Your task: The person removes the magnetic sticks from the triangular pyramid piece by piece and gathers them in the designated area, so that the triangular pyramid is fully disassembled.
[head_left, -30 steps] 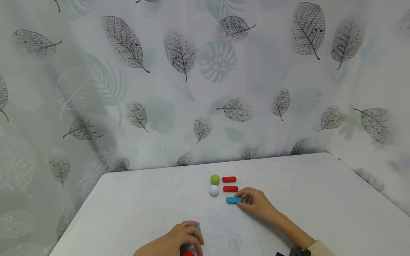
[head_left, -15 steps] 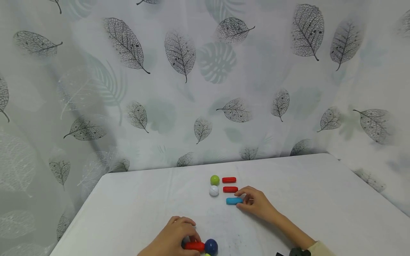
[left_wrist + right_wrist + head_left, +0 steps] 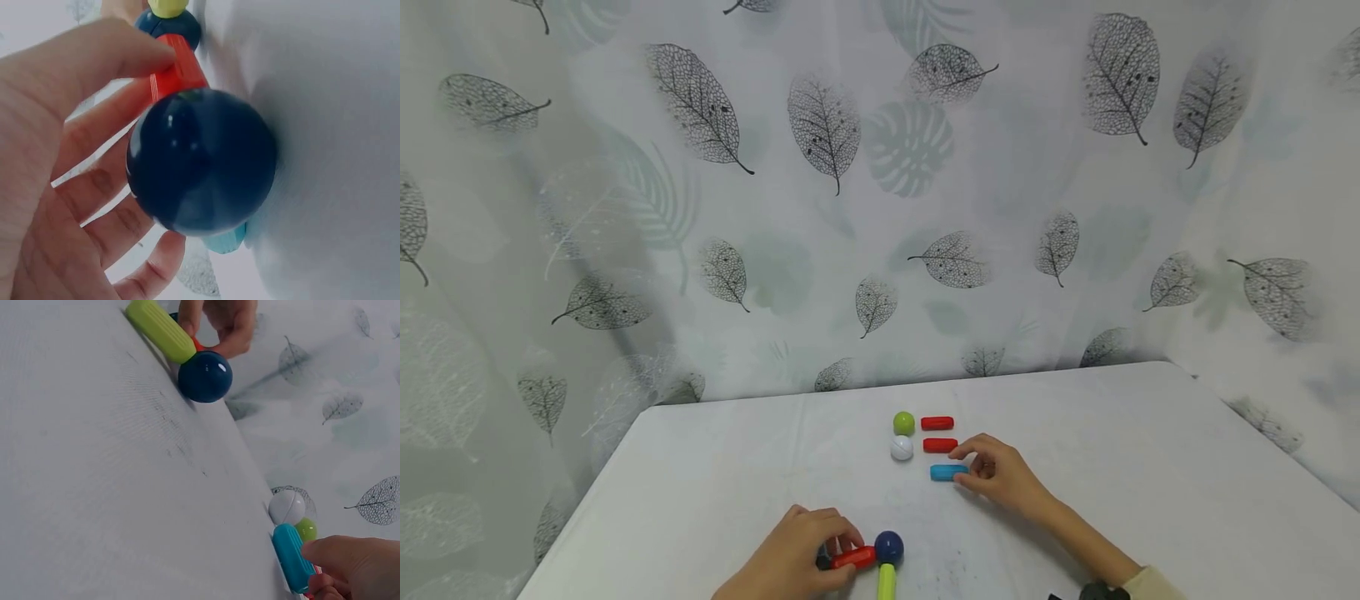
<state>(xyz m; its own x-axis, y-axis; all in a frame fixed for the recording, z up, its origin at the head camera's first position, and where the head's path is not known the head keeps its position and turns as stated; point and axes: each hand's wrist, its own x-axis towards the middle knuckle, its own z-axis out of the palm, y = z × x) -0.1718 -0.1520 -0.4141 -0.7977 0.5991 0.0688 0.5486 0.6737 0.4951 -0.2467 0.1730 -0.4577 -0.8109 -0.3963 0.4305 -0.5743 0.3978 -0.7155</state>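
wrist pics dim, navy ball [image 3: 201, 164] w/ glare

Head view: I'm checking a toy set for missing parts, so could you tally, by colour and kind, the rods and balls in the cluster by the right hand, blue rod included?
Red rods: 2
Blue rod: 1
Green ball: 1
White ball: 1
Total: 5

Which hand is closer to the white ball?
Right. The right hand is right of the white ball, at the blue stick; the left hand is farther away, left of the ball and nearer the person.
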